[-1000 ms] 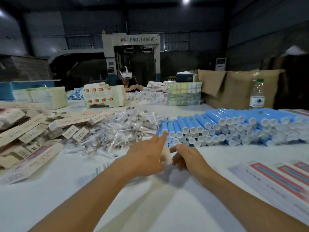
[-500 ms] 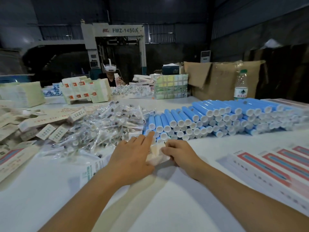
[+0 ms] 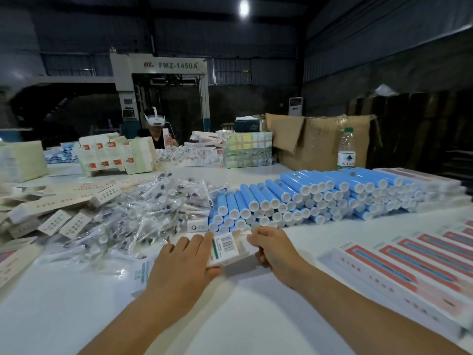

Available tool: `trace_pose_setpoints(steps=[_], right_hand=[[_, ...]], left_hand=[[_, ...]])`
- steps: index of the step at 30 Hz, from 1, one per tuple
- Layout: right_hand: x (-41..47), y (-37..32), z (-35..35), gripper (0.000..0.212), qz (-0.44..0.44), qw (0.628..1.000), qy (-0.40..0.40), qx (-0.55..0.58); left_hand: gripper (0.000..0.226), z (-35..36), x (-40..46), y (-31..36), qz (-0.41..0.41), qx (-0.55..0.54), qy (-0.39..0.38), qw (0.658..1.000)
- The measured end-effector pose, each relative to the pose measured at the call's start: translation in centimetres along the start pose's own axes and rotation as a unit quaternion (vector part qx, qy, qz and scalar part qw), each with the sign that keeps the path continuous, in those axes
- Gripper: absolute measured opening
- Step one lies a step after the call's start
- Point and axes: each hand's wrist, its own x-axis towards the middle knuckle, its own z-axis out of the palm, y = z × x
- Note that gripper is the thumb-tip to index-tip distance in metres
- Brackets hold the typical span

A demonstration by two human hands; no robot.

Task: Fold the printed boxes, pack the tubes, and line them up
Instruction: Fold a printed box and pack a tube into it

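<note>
Printed box (image 3: 230, 248): left hand (image 3: 184, 267) pinches its left end, right hand (image 3: 275, 251) curls round its right end.

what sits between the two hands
In the head view, a white printed cardboard box with a barcode spans the gap, the left hand holding one end and the right hand the other.

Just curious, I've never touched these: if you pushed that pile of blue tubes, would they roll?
Likely yes: the blue tubes are round and lie on their sides, so top ones could roll sideways. Stacked neighbours probably wedge the lower ones.
</note>
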Motion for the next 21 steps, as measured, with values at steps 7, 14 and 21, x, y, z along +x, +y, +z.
trace_pose_setpoints(steps=[7,14,21], right_hand=[[0.4,-1.2,-1.6,0.019,-0.099,0.973,0.167,-0.128],[6.8,-7.3,-4.1,0.019,-0.179,0.871,0.204,-0.410],[12.4,-10.7,-6.6,0.008,-0.018,0.704,0.159,-0.692]], left_hand=[[0.070,0.2,-0.9,0.5,0.052,0.012,-0.029,0.998],[0.074,2.0,-0.5,0.2,0.032,-0.006,-0.077,0.996],[0.075,2.4,0.2,0.2,0.020,-0.027,-0.129,0.991]])
